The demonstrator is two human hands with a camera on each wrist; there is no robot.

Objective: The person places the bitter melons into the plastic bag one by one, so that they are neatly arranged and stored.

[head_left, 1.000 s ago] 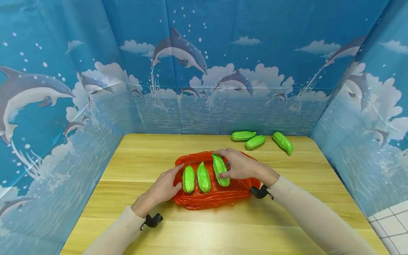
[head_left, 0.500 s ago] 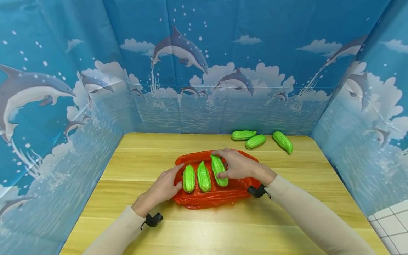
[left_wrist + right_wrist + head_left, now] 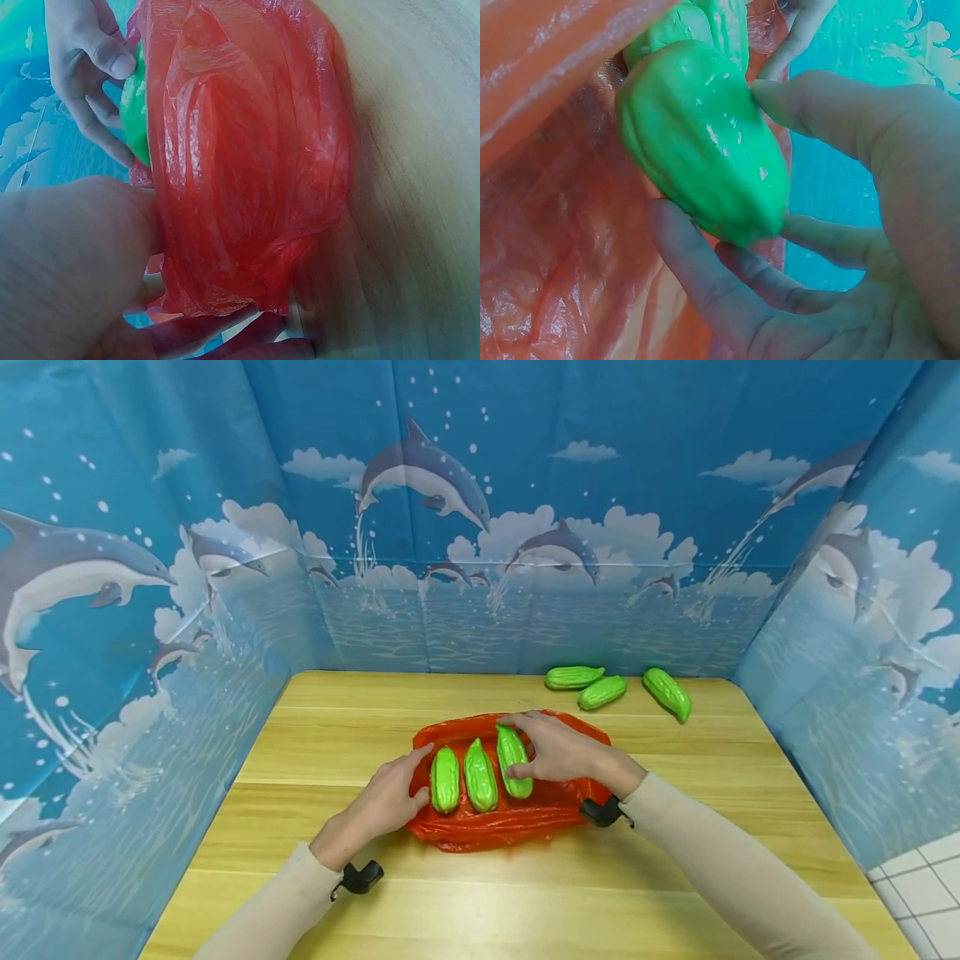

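Observation:
A red plastic bag [image 3: 495, 837] lies spread wide on the table. Inside it, two green bitter melons, a left one [image 3: 445, 781] and a middle one [image 3: 481, 777], lie side by side. My right hand [image 3: 558, 747] grips a third bitter melon [image 3: 514, 764] just right of them, thumb on the near side and fingers round the far side; the right wrist view shows this melon [image 3: 705, 146] between thumb and fingers. At the bag's left edge, my left hand [image 3: 382, 797] holds the red plastic; in the left wrist view some of its fingers [image 3: 202, 330] lie along the bag's outside.
Toward the table's back right lie two bitter melons close together, one [image 3: 573, 677] behind the other [image 3: 602, 692]. Another bitter melon [image 3: 667, 694] lies farther right. A blue dolphin-print curtain [image 3: 480, 610] stands round the wooden table [image 3: 337, 727].
My right hand has shifted slightly left with the bitter melon, bringing it closer to the other two in the bag. The left hand has stayed in place.

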